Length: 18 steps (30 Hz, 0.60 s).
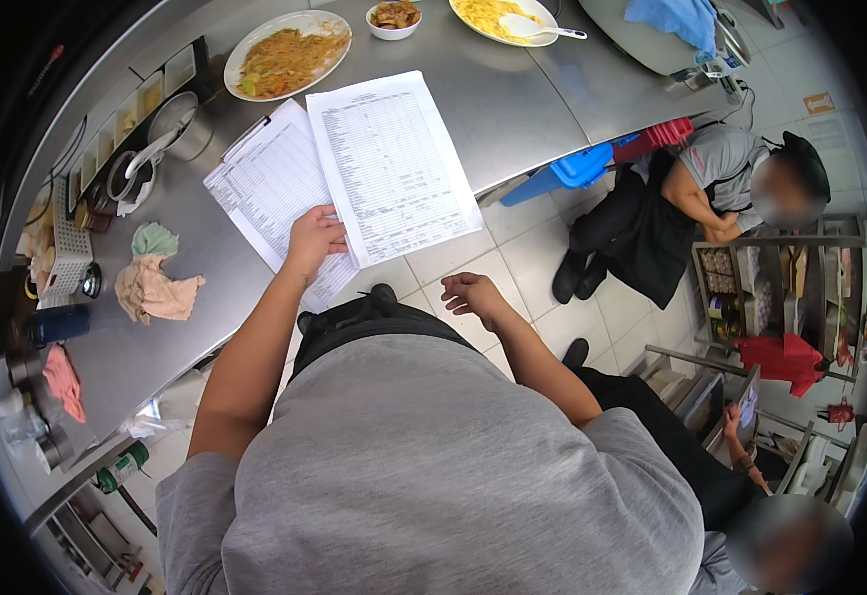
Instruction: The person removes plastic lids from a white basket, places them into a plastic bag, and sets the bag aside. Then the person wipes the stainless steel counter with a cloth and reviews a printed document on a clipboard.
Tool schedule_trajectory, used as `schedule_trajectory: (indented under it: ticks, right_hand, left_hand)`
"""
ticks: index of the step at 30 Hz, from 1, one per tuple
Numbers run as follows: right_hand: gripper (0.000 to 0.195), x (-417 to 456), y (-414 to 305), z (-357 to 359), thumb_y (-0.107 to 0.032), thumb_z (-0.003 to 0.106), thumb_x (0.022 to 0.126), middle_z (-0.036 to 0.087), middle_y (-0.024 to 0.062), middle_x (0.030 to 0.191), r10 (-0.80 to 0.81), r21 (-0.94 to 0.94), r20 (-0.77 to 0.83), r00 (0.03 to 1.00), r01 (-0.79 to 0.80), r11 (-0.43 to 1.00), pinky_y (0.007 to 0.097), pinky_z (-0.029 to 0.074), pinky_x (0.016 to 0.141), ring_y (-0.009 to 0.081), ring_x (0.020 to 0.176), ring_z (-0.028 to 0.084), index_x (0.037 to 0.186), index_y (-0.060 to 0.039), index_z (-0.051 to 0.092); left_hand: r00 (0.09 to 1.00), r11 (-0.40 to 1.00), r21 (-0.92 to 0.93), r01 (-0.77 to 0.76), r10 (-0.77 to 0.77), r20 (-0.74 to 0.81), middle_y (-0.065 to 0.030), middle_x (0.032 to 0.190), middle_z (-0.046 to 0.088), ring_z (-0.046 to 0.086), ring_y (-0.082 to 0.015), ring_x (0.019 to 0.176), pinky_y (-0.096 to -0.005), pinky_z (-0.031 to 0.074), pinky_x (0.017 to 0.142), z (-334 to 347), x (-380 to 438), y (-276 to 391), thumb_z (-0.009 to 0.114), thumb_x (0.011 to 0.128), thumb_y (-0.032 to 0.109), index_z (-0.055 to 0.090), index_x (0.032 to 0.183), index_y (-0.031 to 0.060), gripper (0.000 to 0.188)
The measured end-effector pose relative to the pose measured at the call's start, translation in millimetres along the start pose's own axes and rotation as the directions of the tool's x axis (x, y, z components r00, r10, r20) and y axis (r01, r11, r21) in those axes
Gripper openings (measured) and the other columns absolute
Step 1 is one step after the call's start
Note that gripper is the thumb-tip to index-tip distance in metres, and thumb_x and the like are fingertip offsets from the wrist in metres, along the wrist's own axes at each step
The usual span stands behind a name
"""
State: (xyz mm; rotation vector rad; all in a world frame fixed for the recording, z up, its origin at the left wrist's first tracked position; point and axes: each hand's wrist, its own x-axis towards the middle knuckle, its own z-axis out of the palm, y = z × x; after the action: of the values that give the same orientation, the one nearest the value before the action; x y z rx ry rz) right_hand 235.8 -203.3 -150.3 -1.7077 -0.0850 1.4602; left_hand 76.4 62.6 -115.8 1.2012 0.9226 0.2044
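Before me a stack of printed table sheets [398, 167] lies over a clipboard with more printed paper [277, 175], both partly past the counter's front edge. My left hand [320, 239] touches the near left edge of the upper sheets, thumb and fingers around that edge; it looks like a light pinch. Away from the paper, my right hand [472, 299] hangs above the floor with its fingers loosely curled apart and nothing in it. Just beyond the papers stands an oval plate of fried noodles [288, 59].
The steel counter [508, 111] also bears a small bowl of food [393, 18], a plate of yellow food with a white spoon [497, 16], a metal pot [180, 126] and crumpled cloths [154, 286]. A person [701, 193] sits at the right; another [709, 454] is at lower right.
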Motion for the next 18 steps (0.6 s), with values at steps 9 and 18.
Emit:
schedule_trajectory:
  ticks: [9,18]
  right_hand:
    - [0.023,0,-12,8,-0.008,0.054,0.085,0.064,0.0057,0.083,-0.058,-0.089,-0.007,0.998,0.058,0.994,0.0264,0.049,0.061,0.0131,0.066,0.060,0.107,-0.0004,0.060]
    - [0.027,4,-7,13,-0.013,0.058,0.087,0.064,0.0040,0.086,-0.192,-0.274,-0.029,0.981,0.177,0.945,0.0267,0.048,0.066,0.0119,0.071,0.060,0.112,-0.0037,0.061]
  left_hand:
    - [0.936,0.929,0.258,-0.265,0.312,-0.164,-0.0083,0.093,0.063,0.059,-0.0105,0.071,-0.0235,0.048,0.061,2,-4,-9,0.061,0.083,0.002,0.051,0.127,0.0033,0.046]
    - [0.867,0.612,0.708,-0.353,0.498,0.002,-0.0111,0.083,0.054,0.055,-0.0209,0.067,-0.0303,0.047,0.066,9,-7,-3,0.059,0.079,-0.001,0.065,0.115,0.0149,0.040]
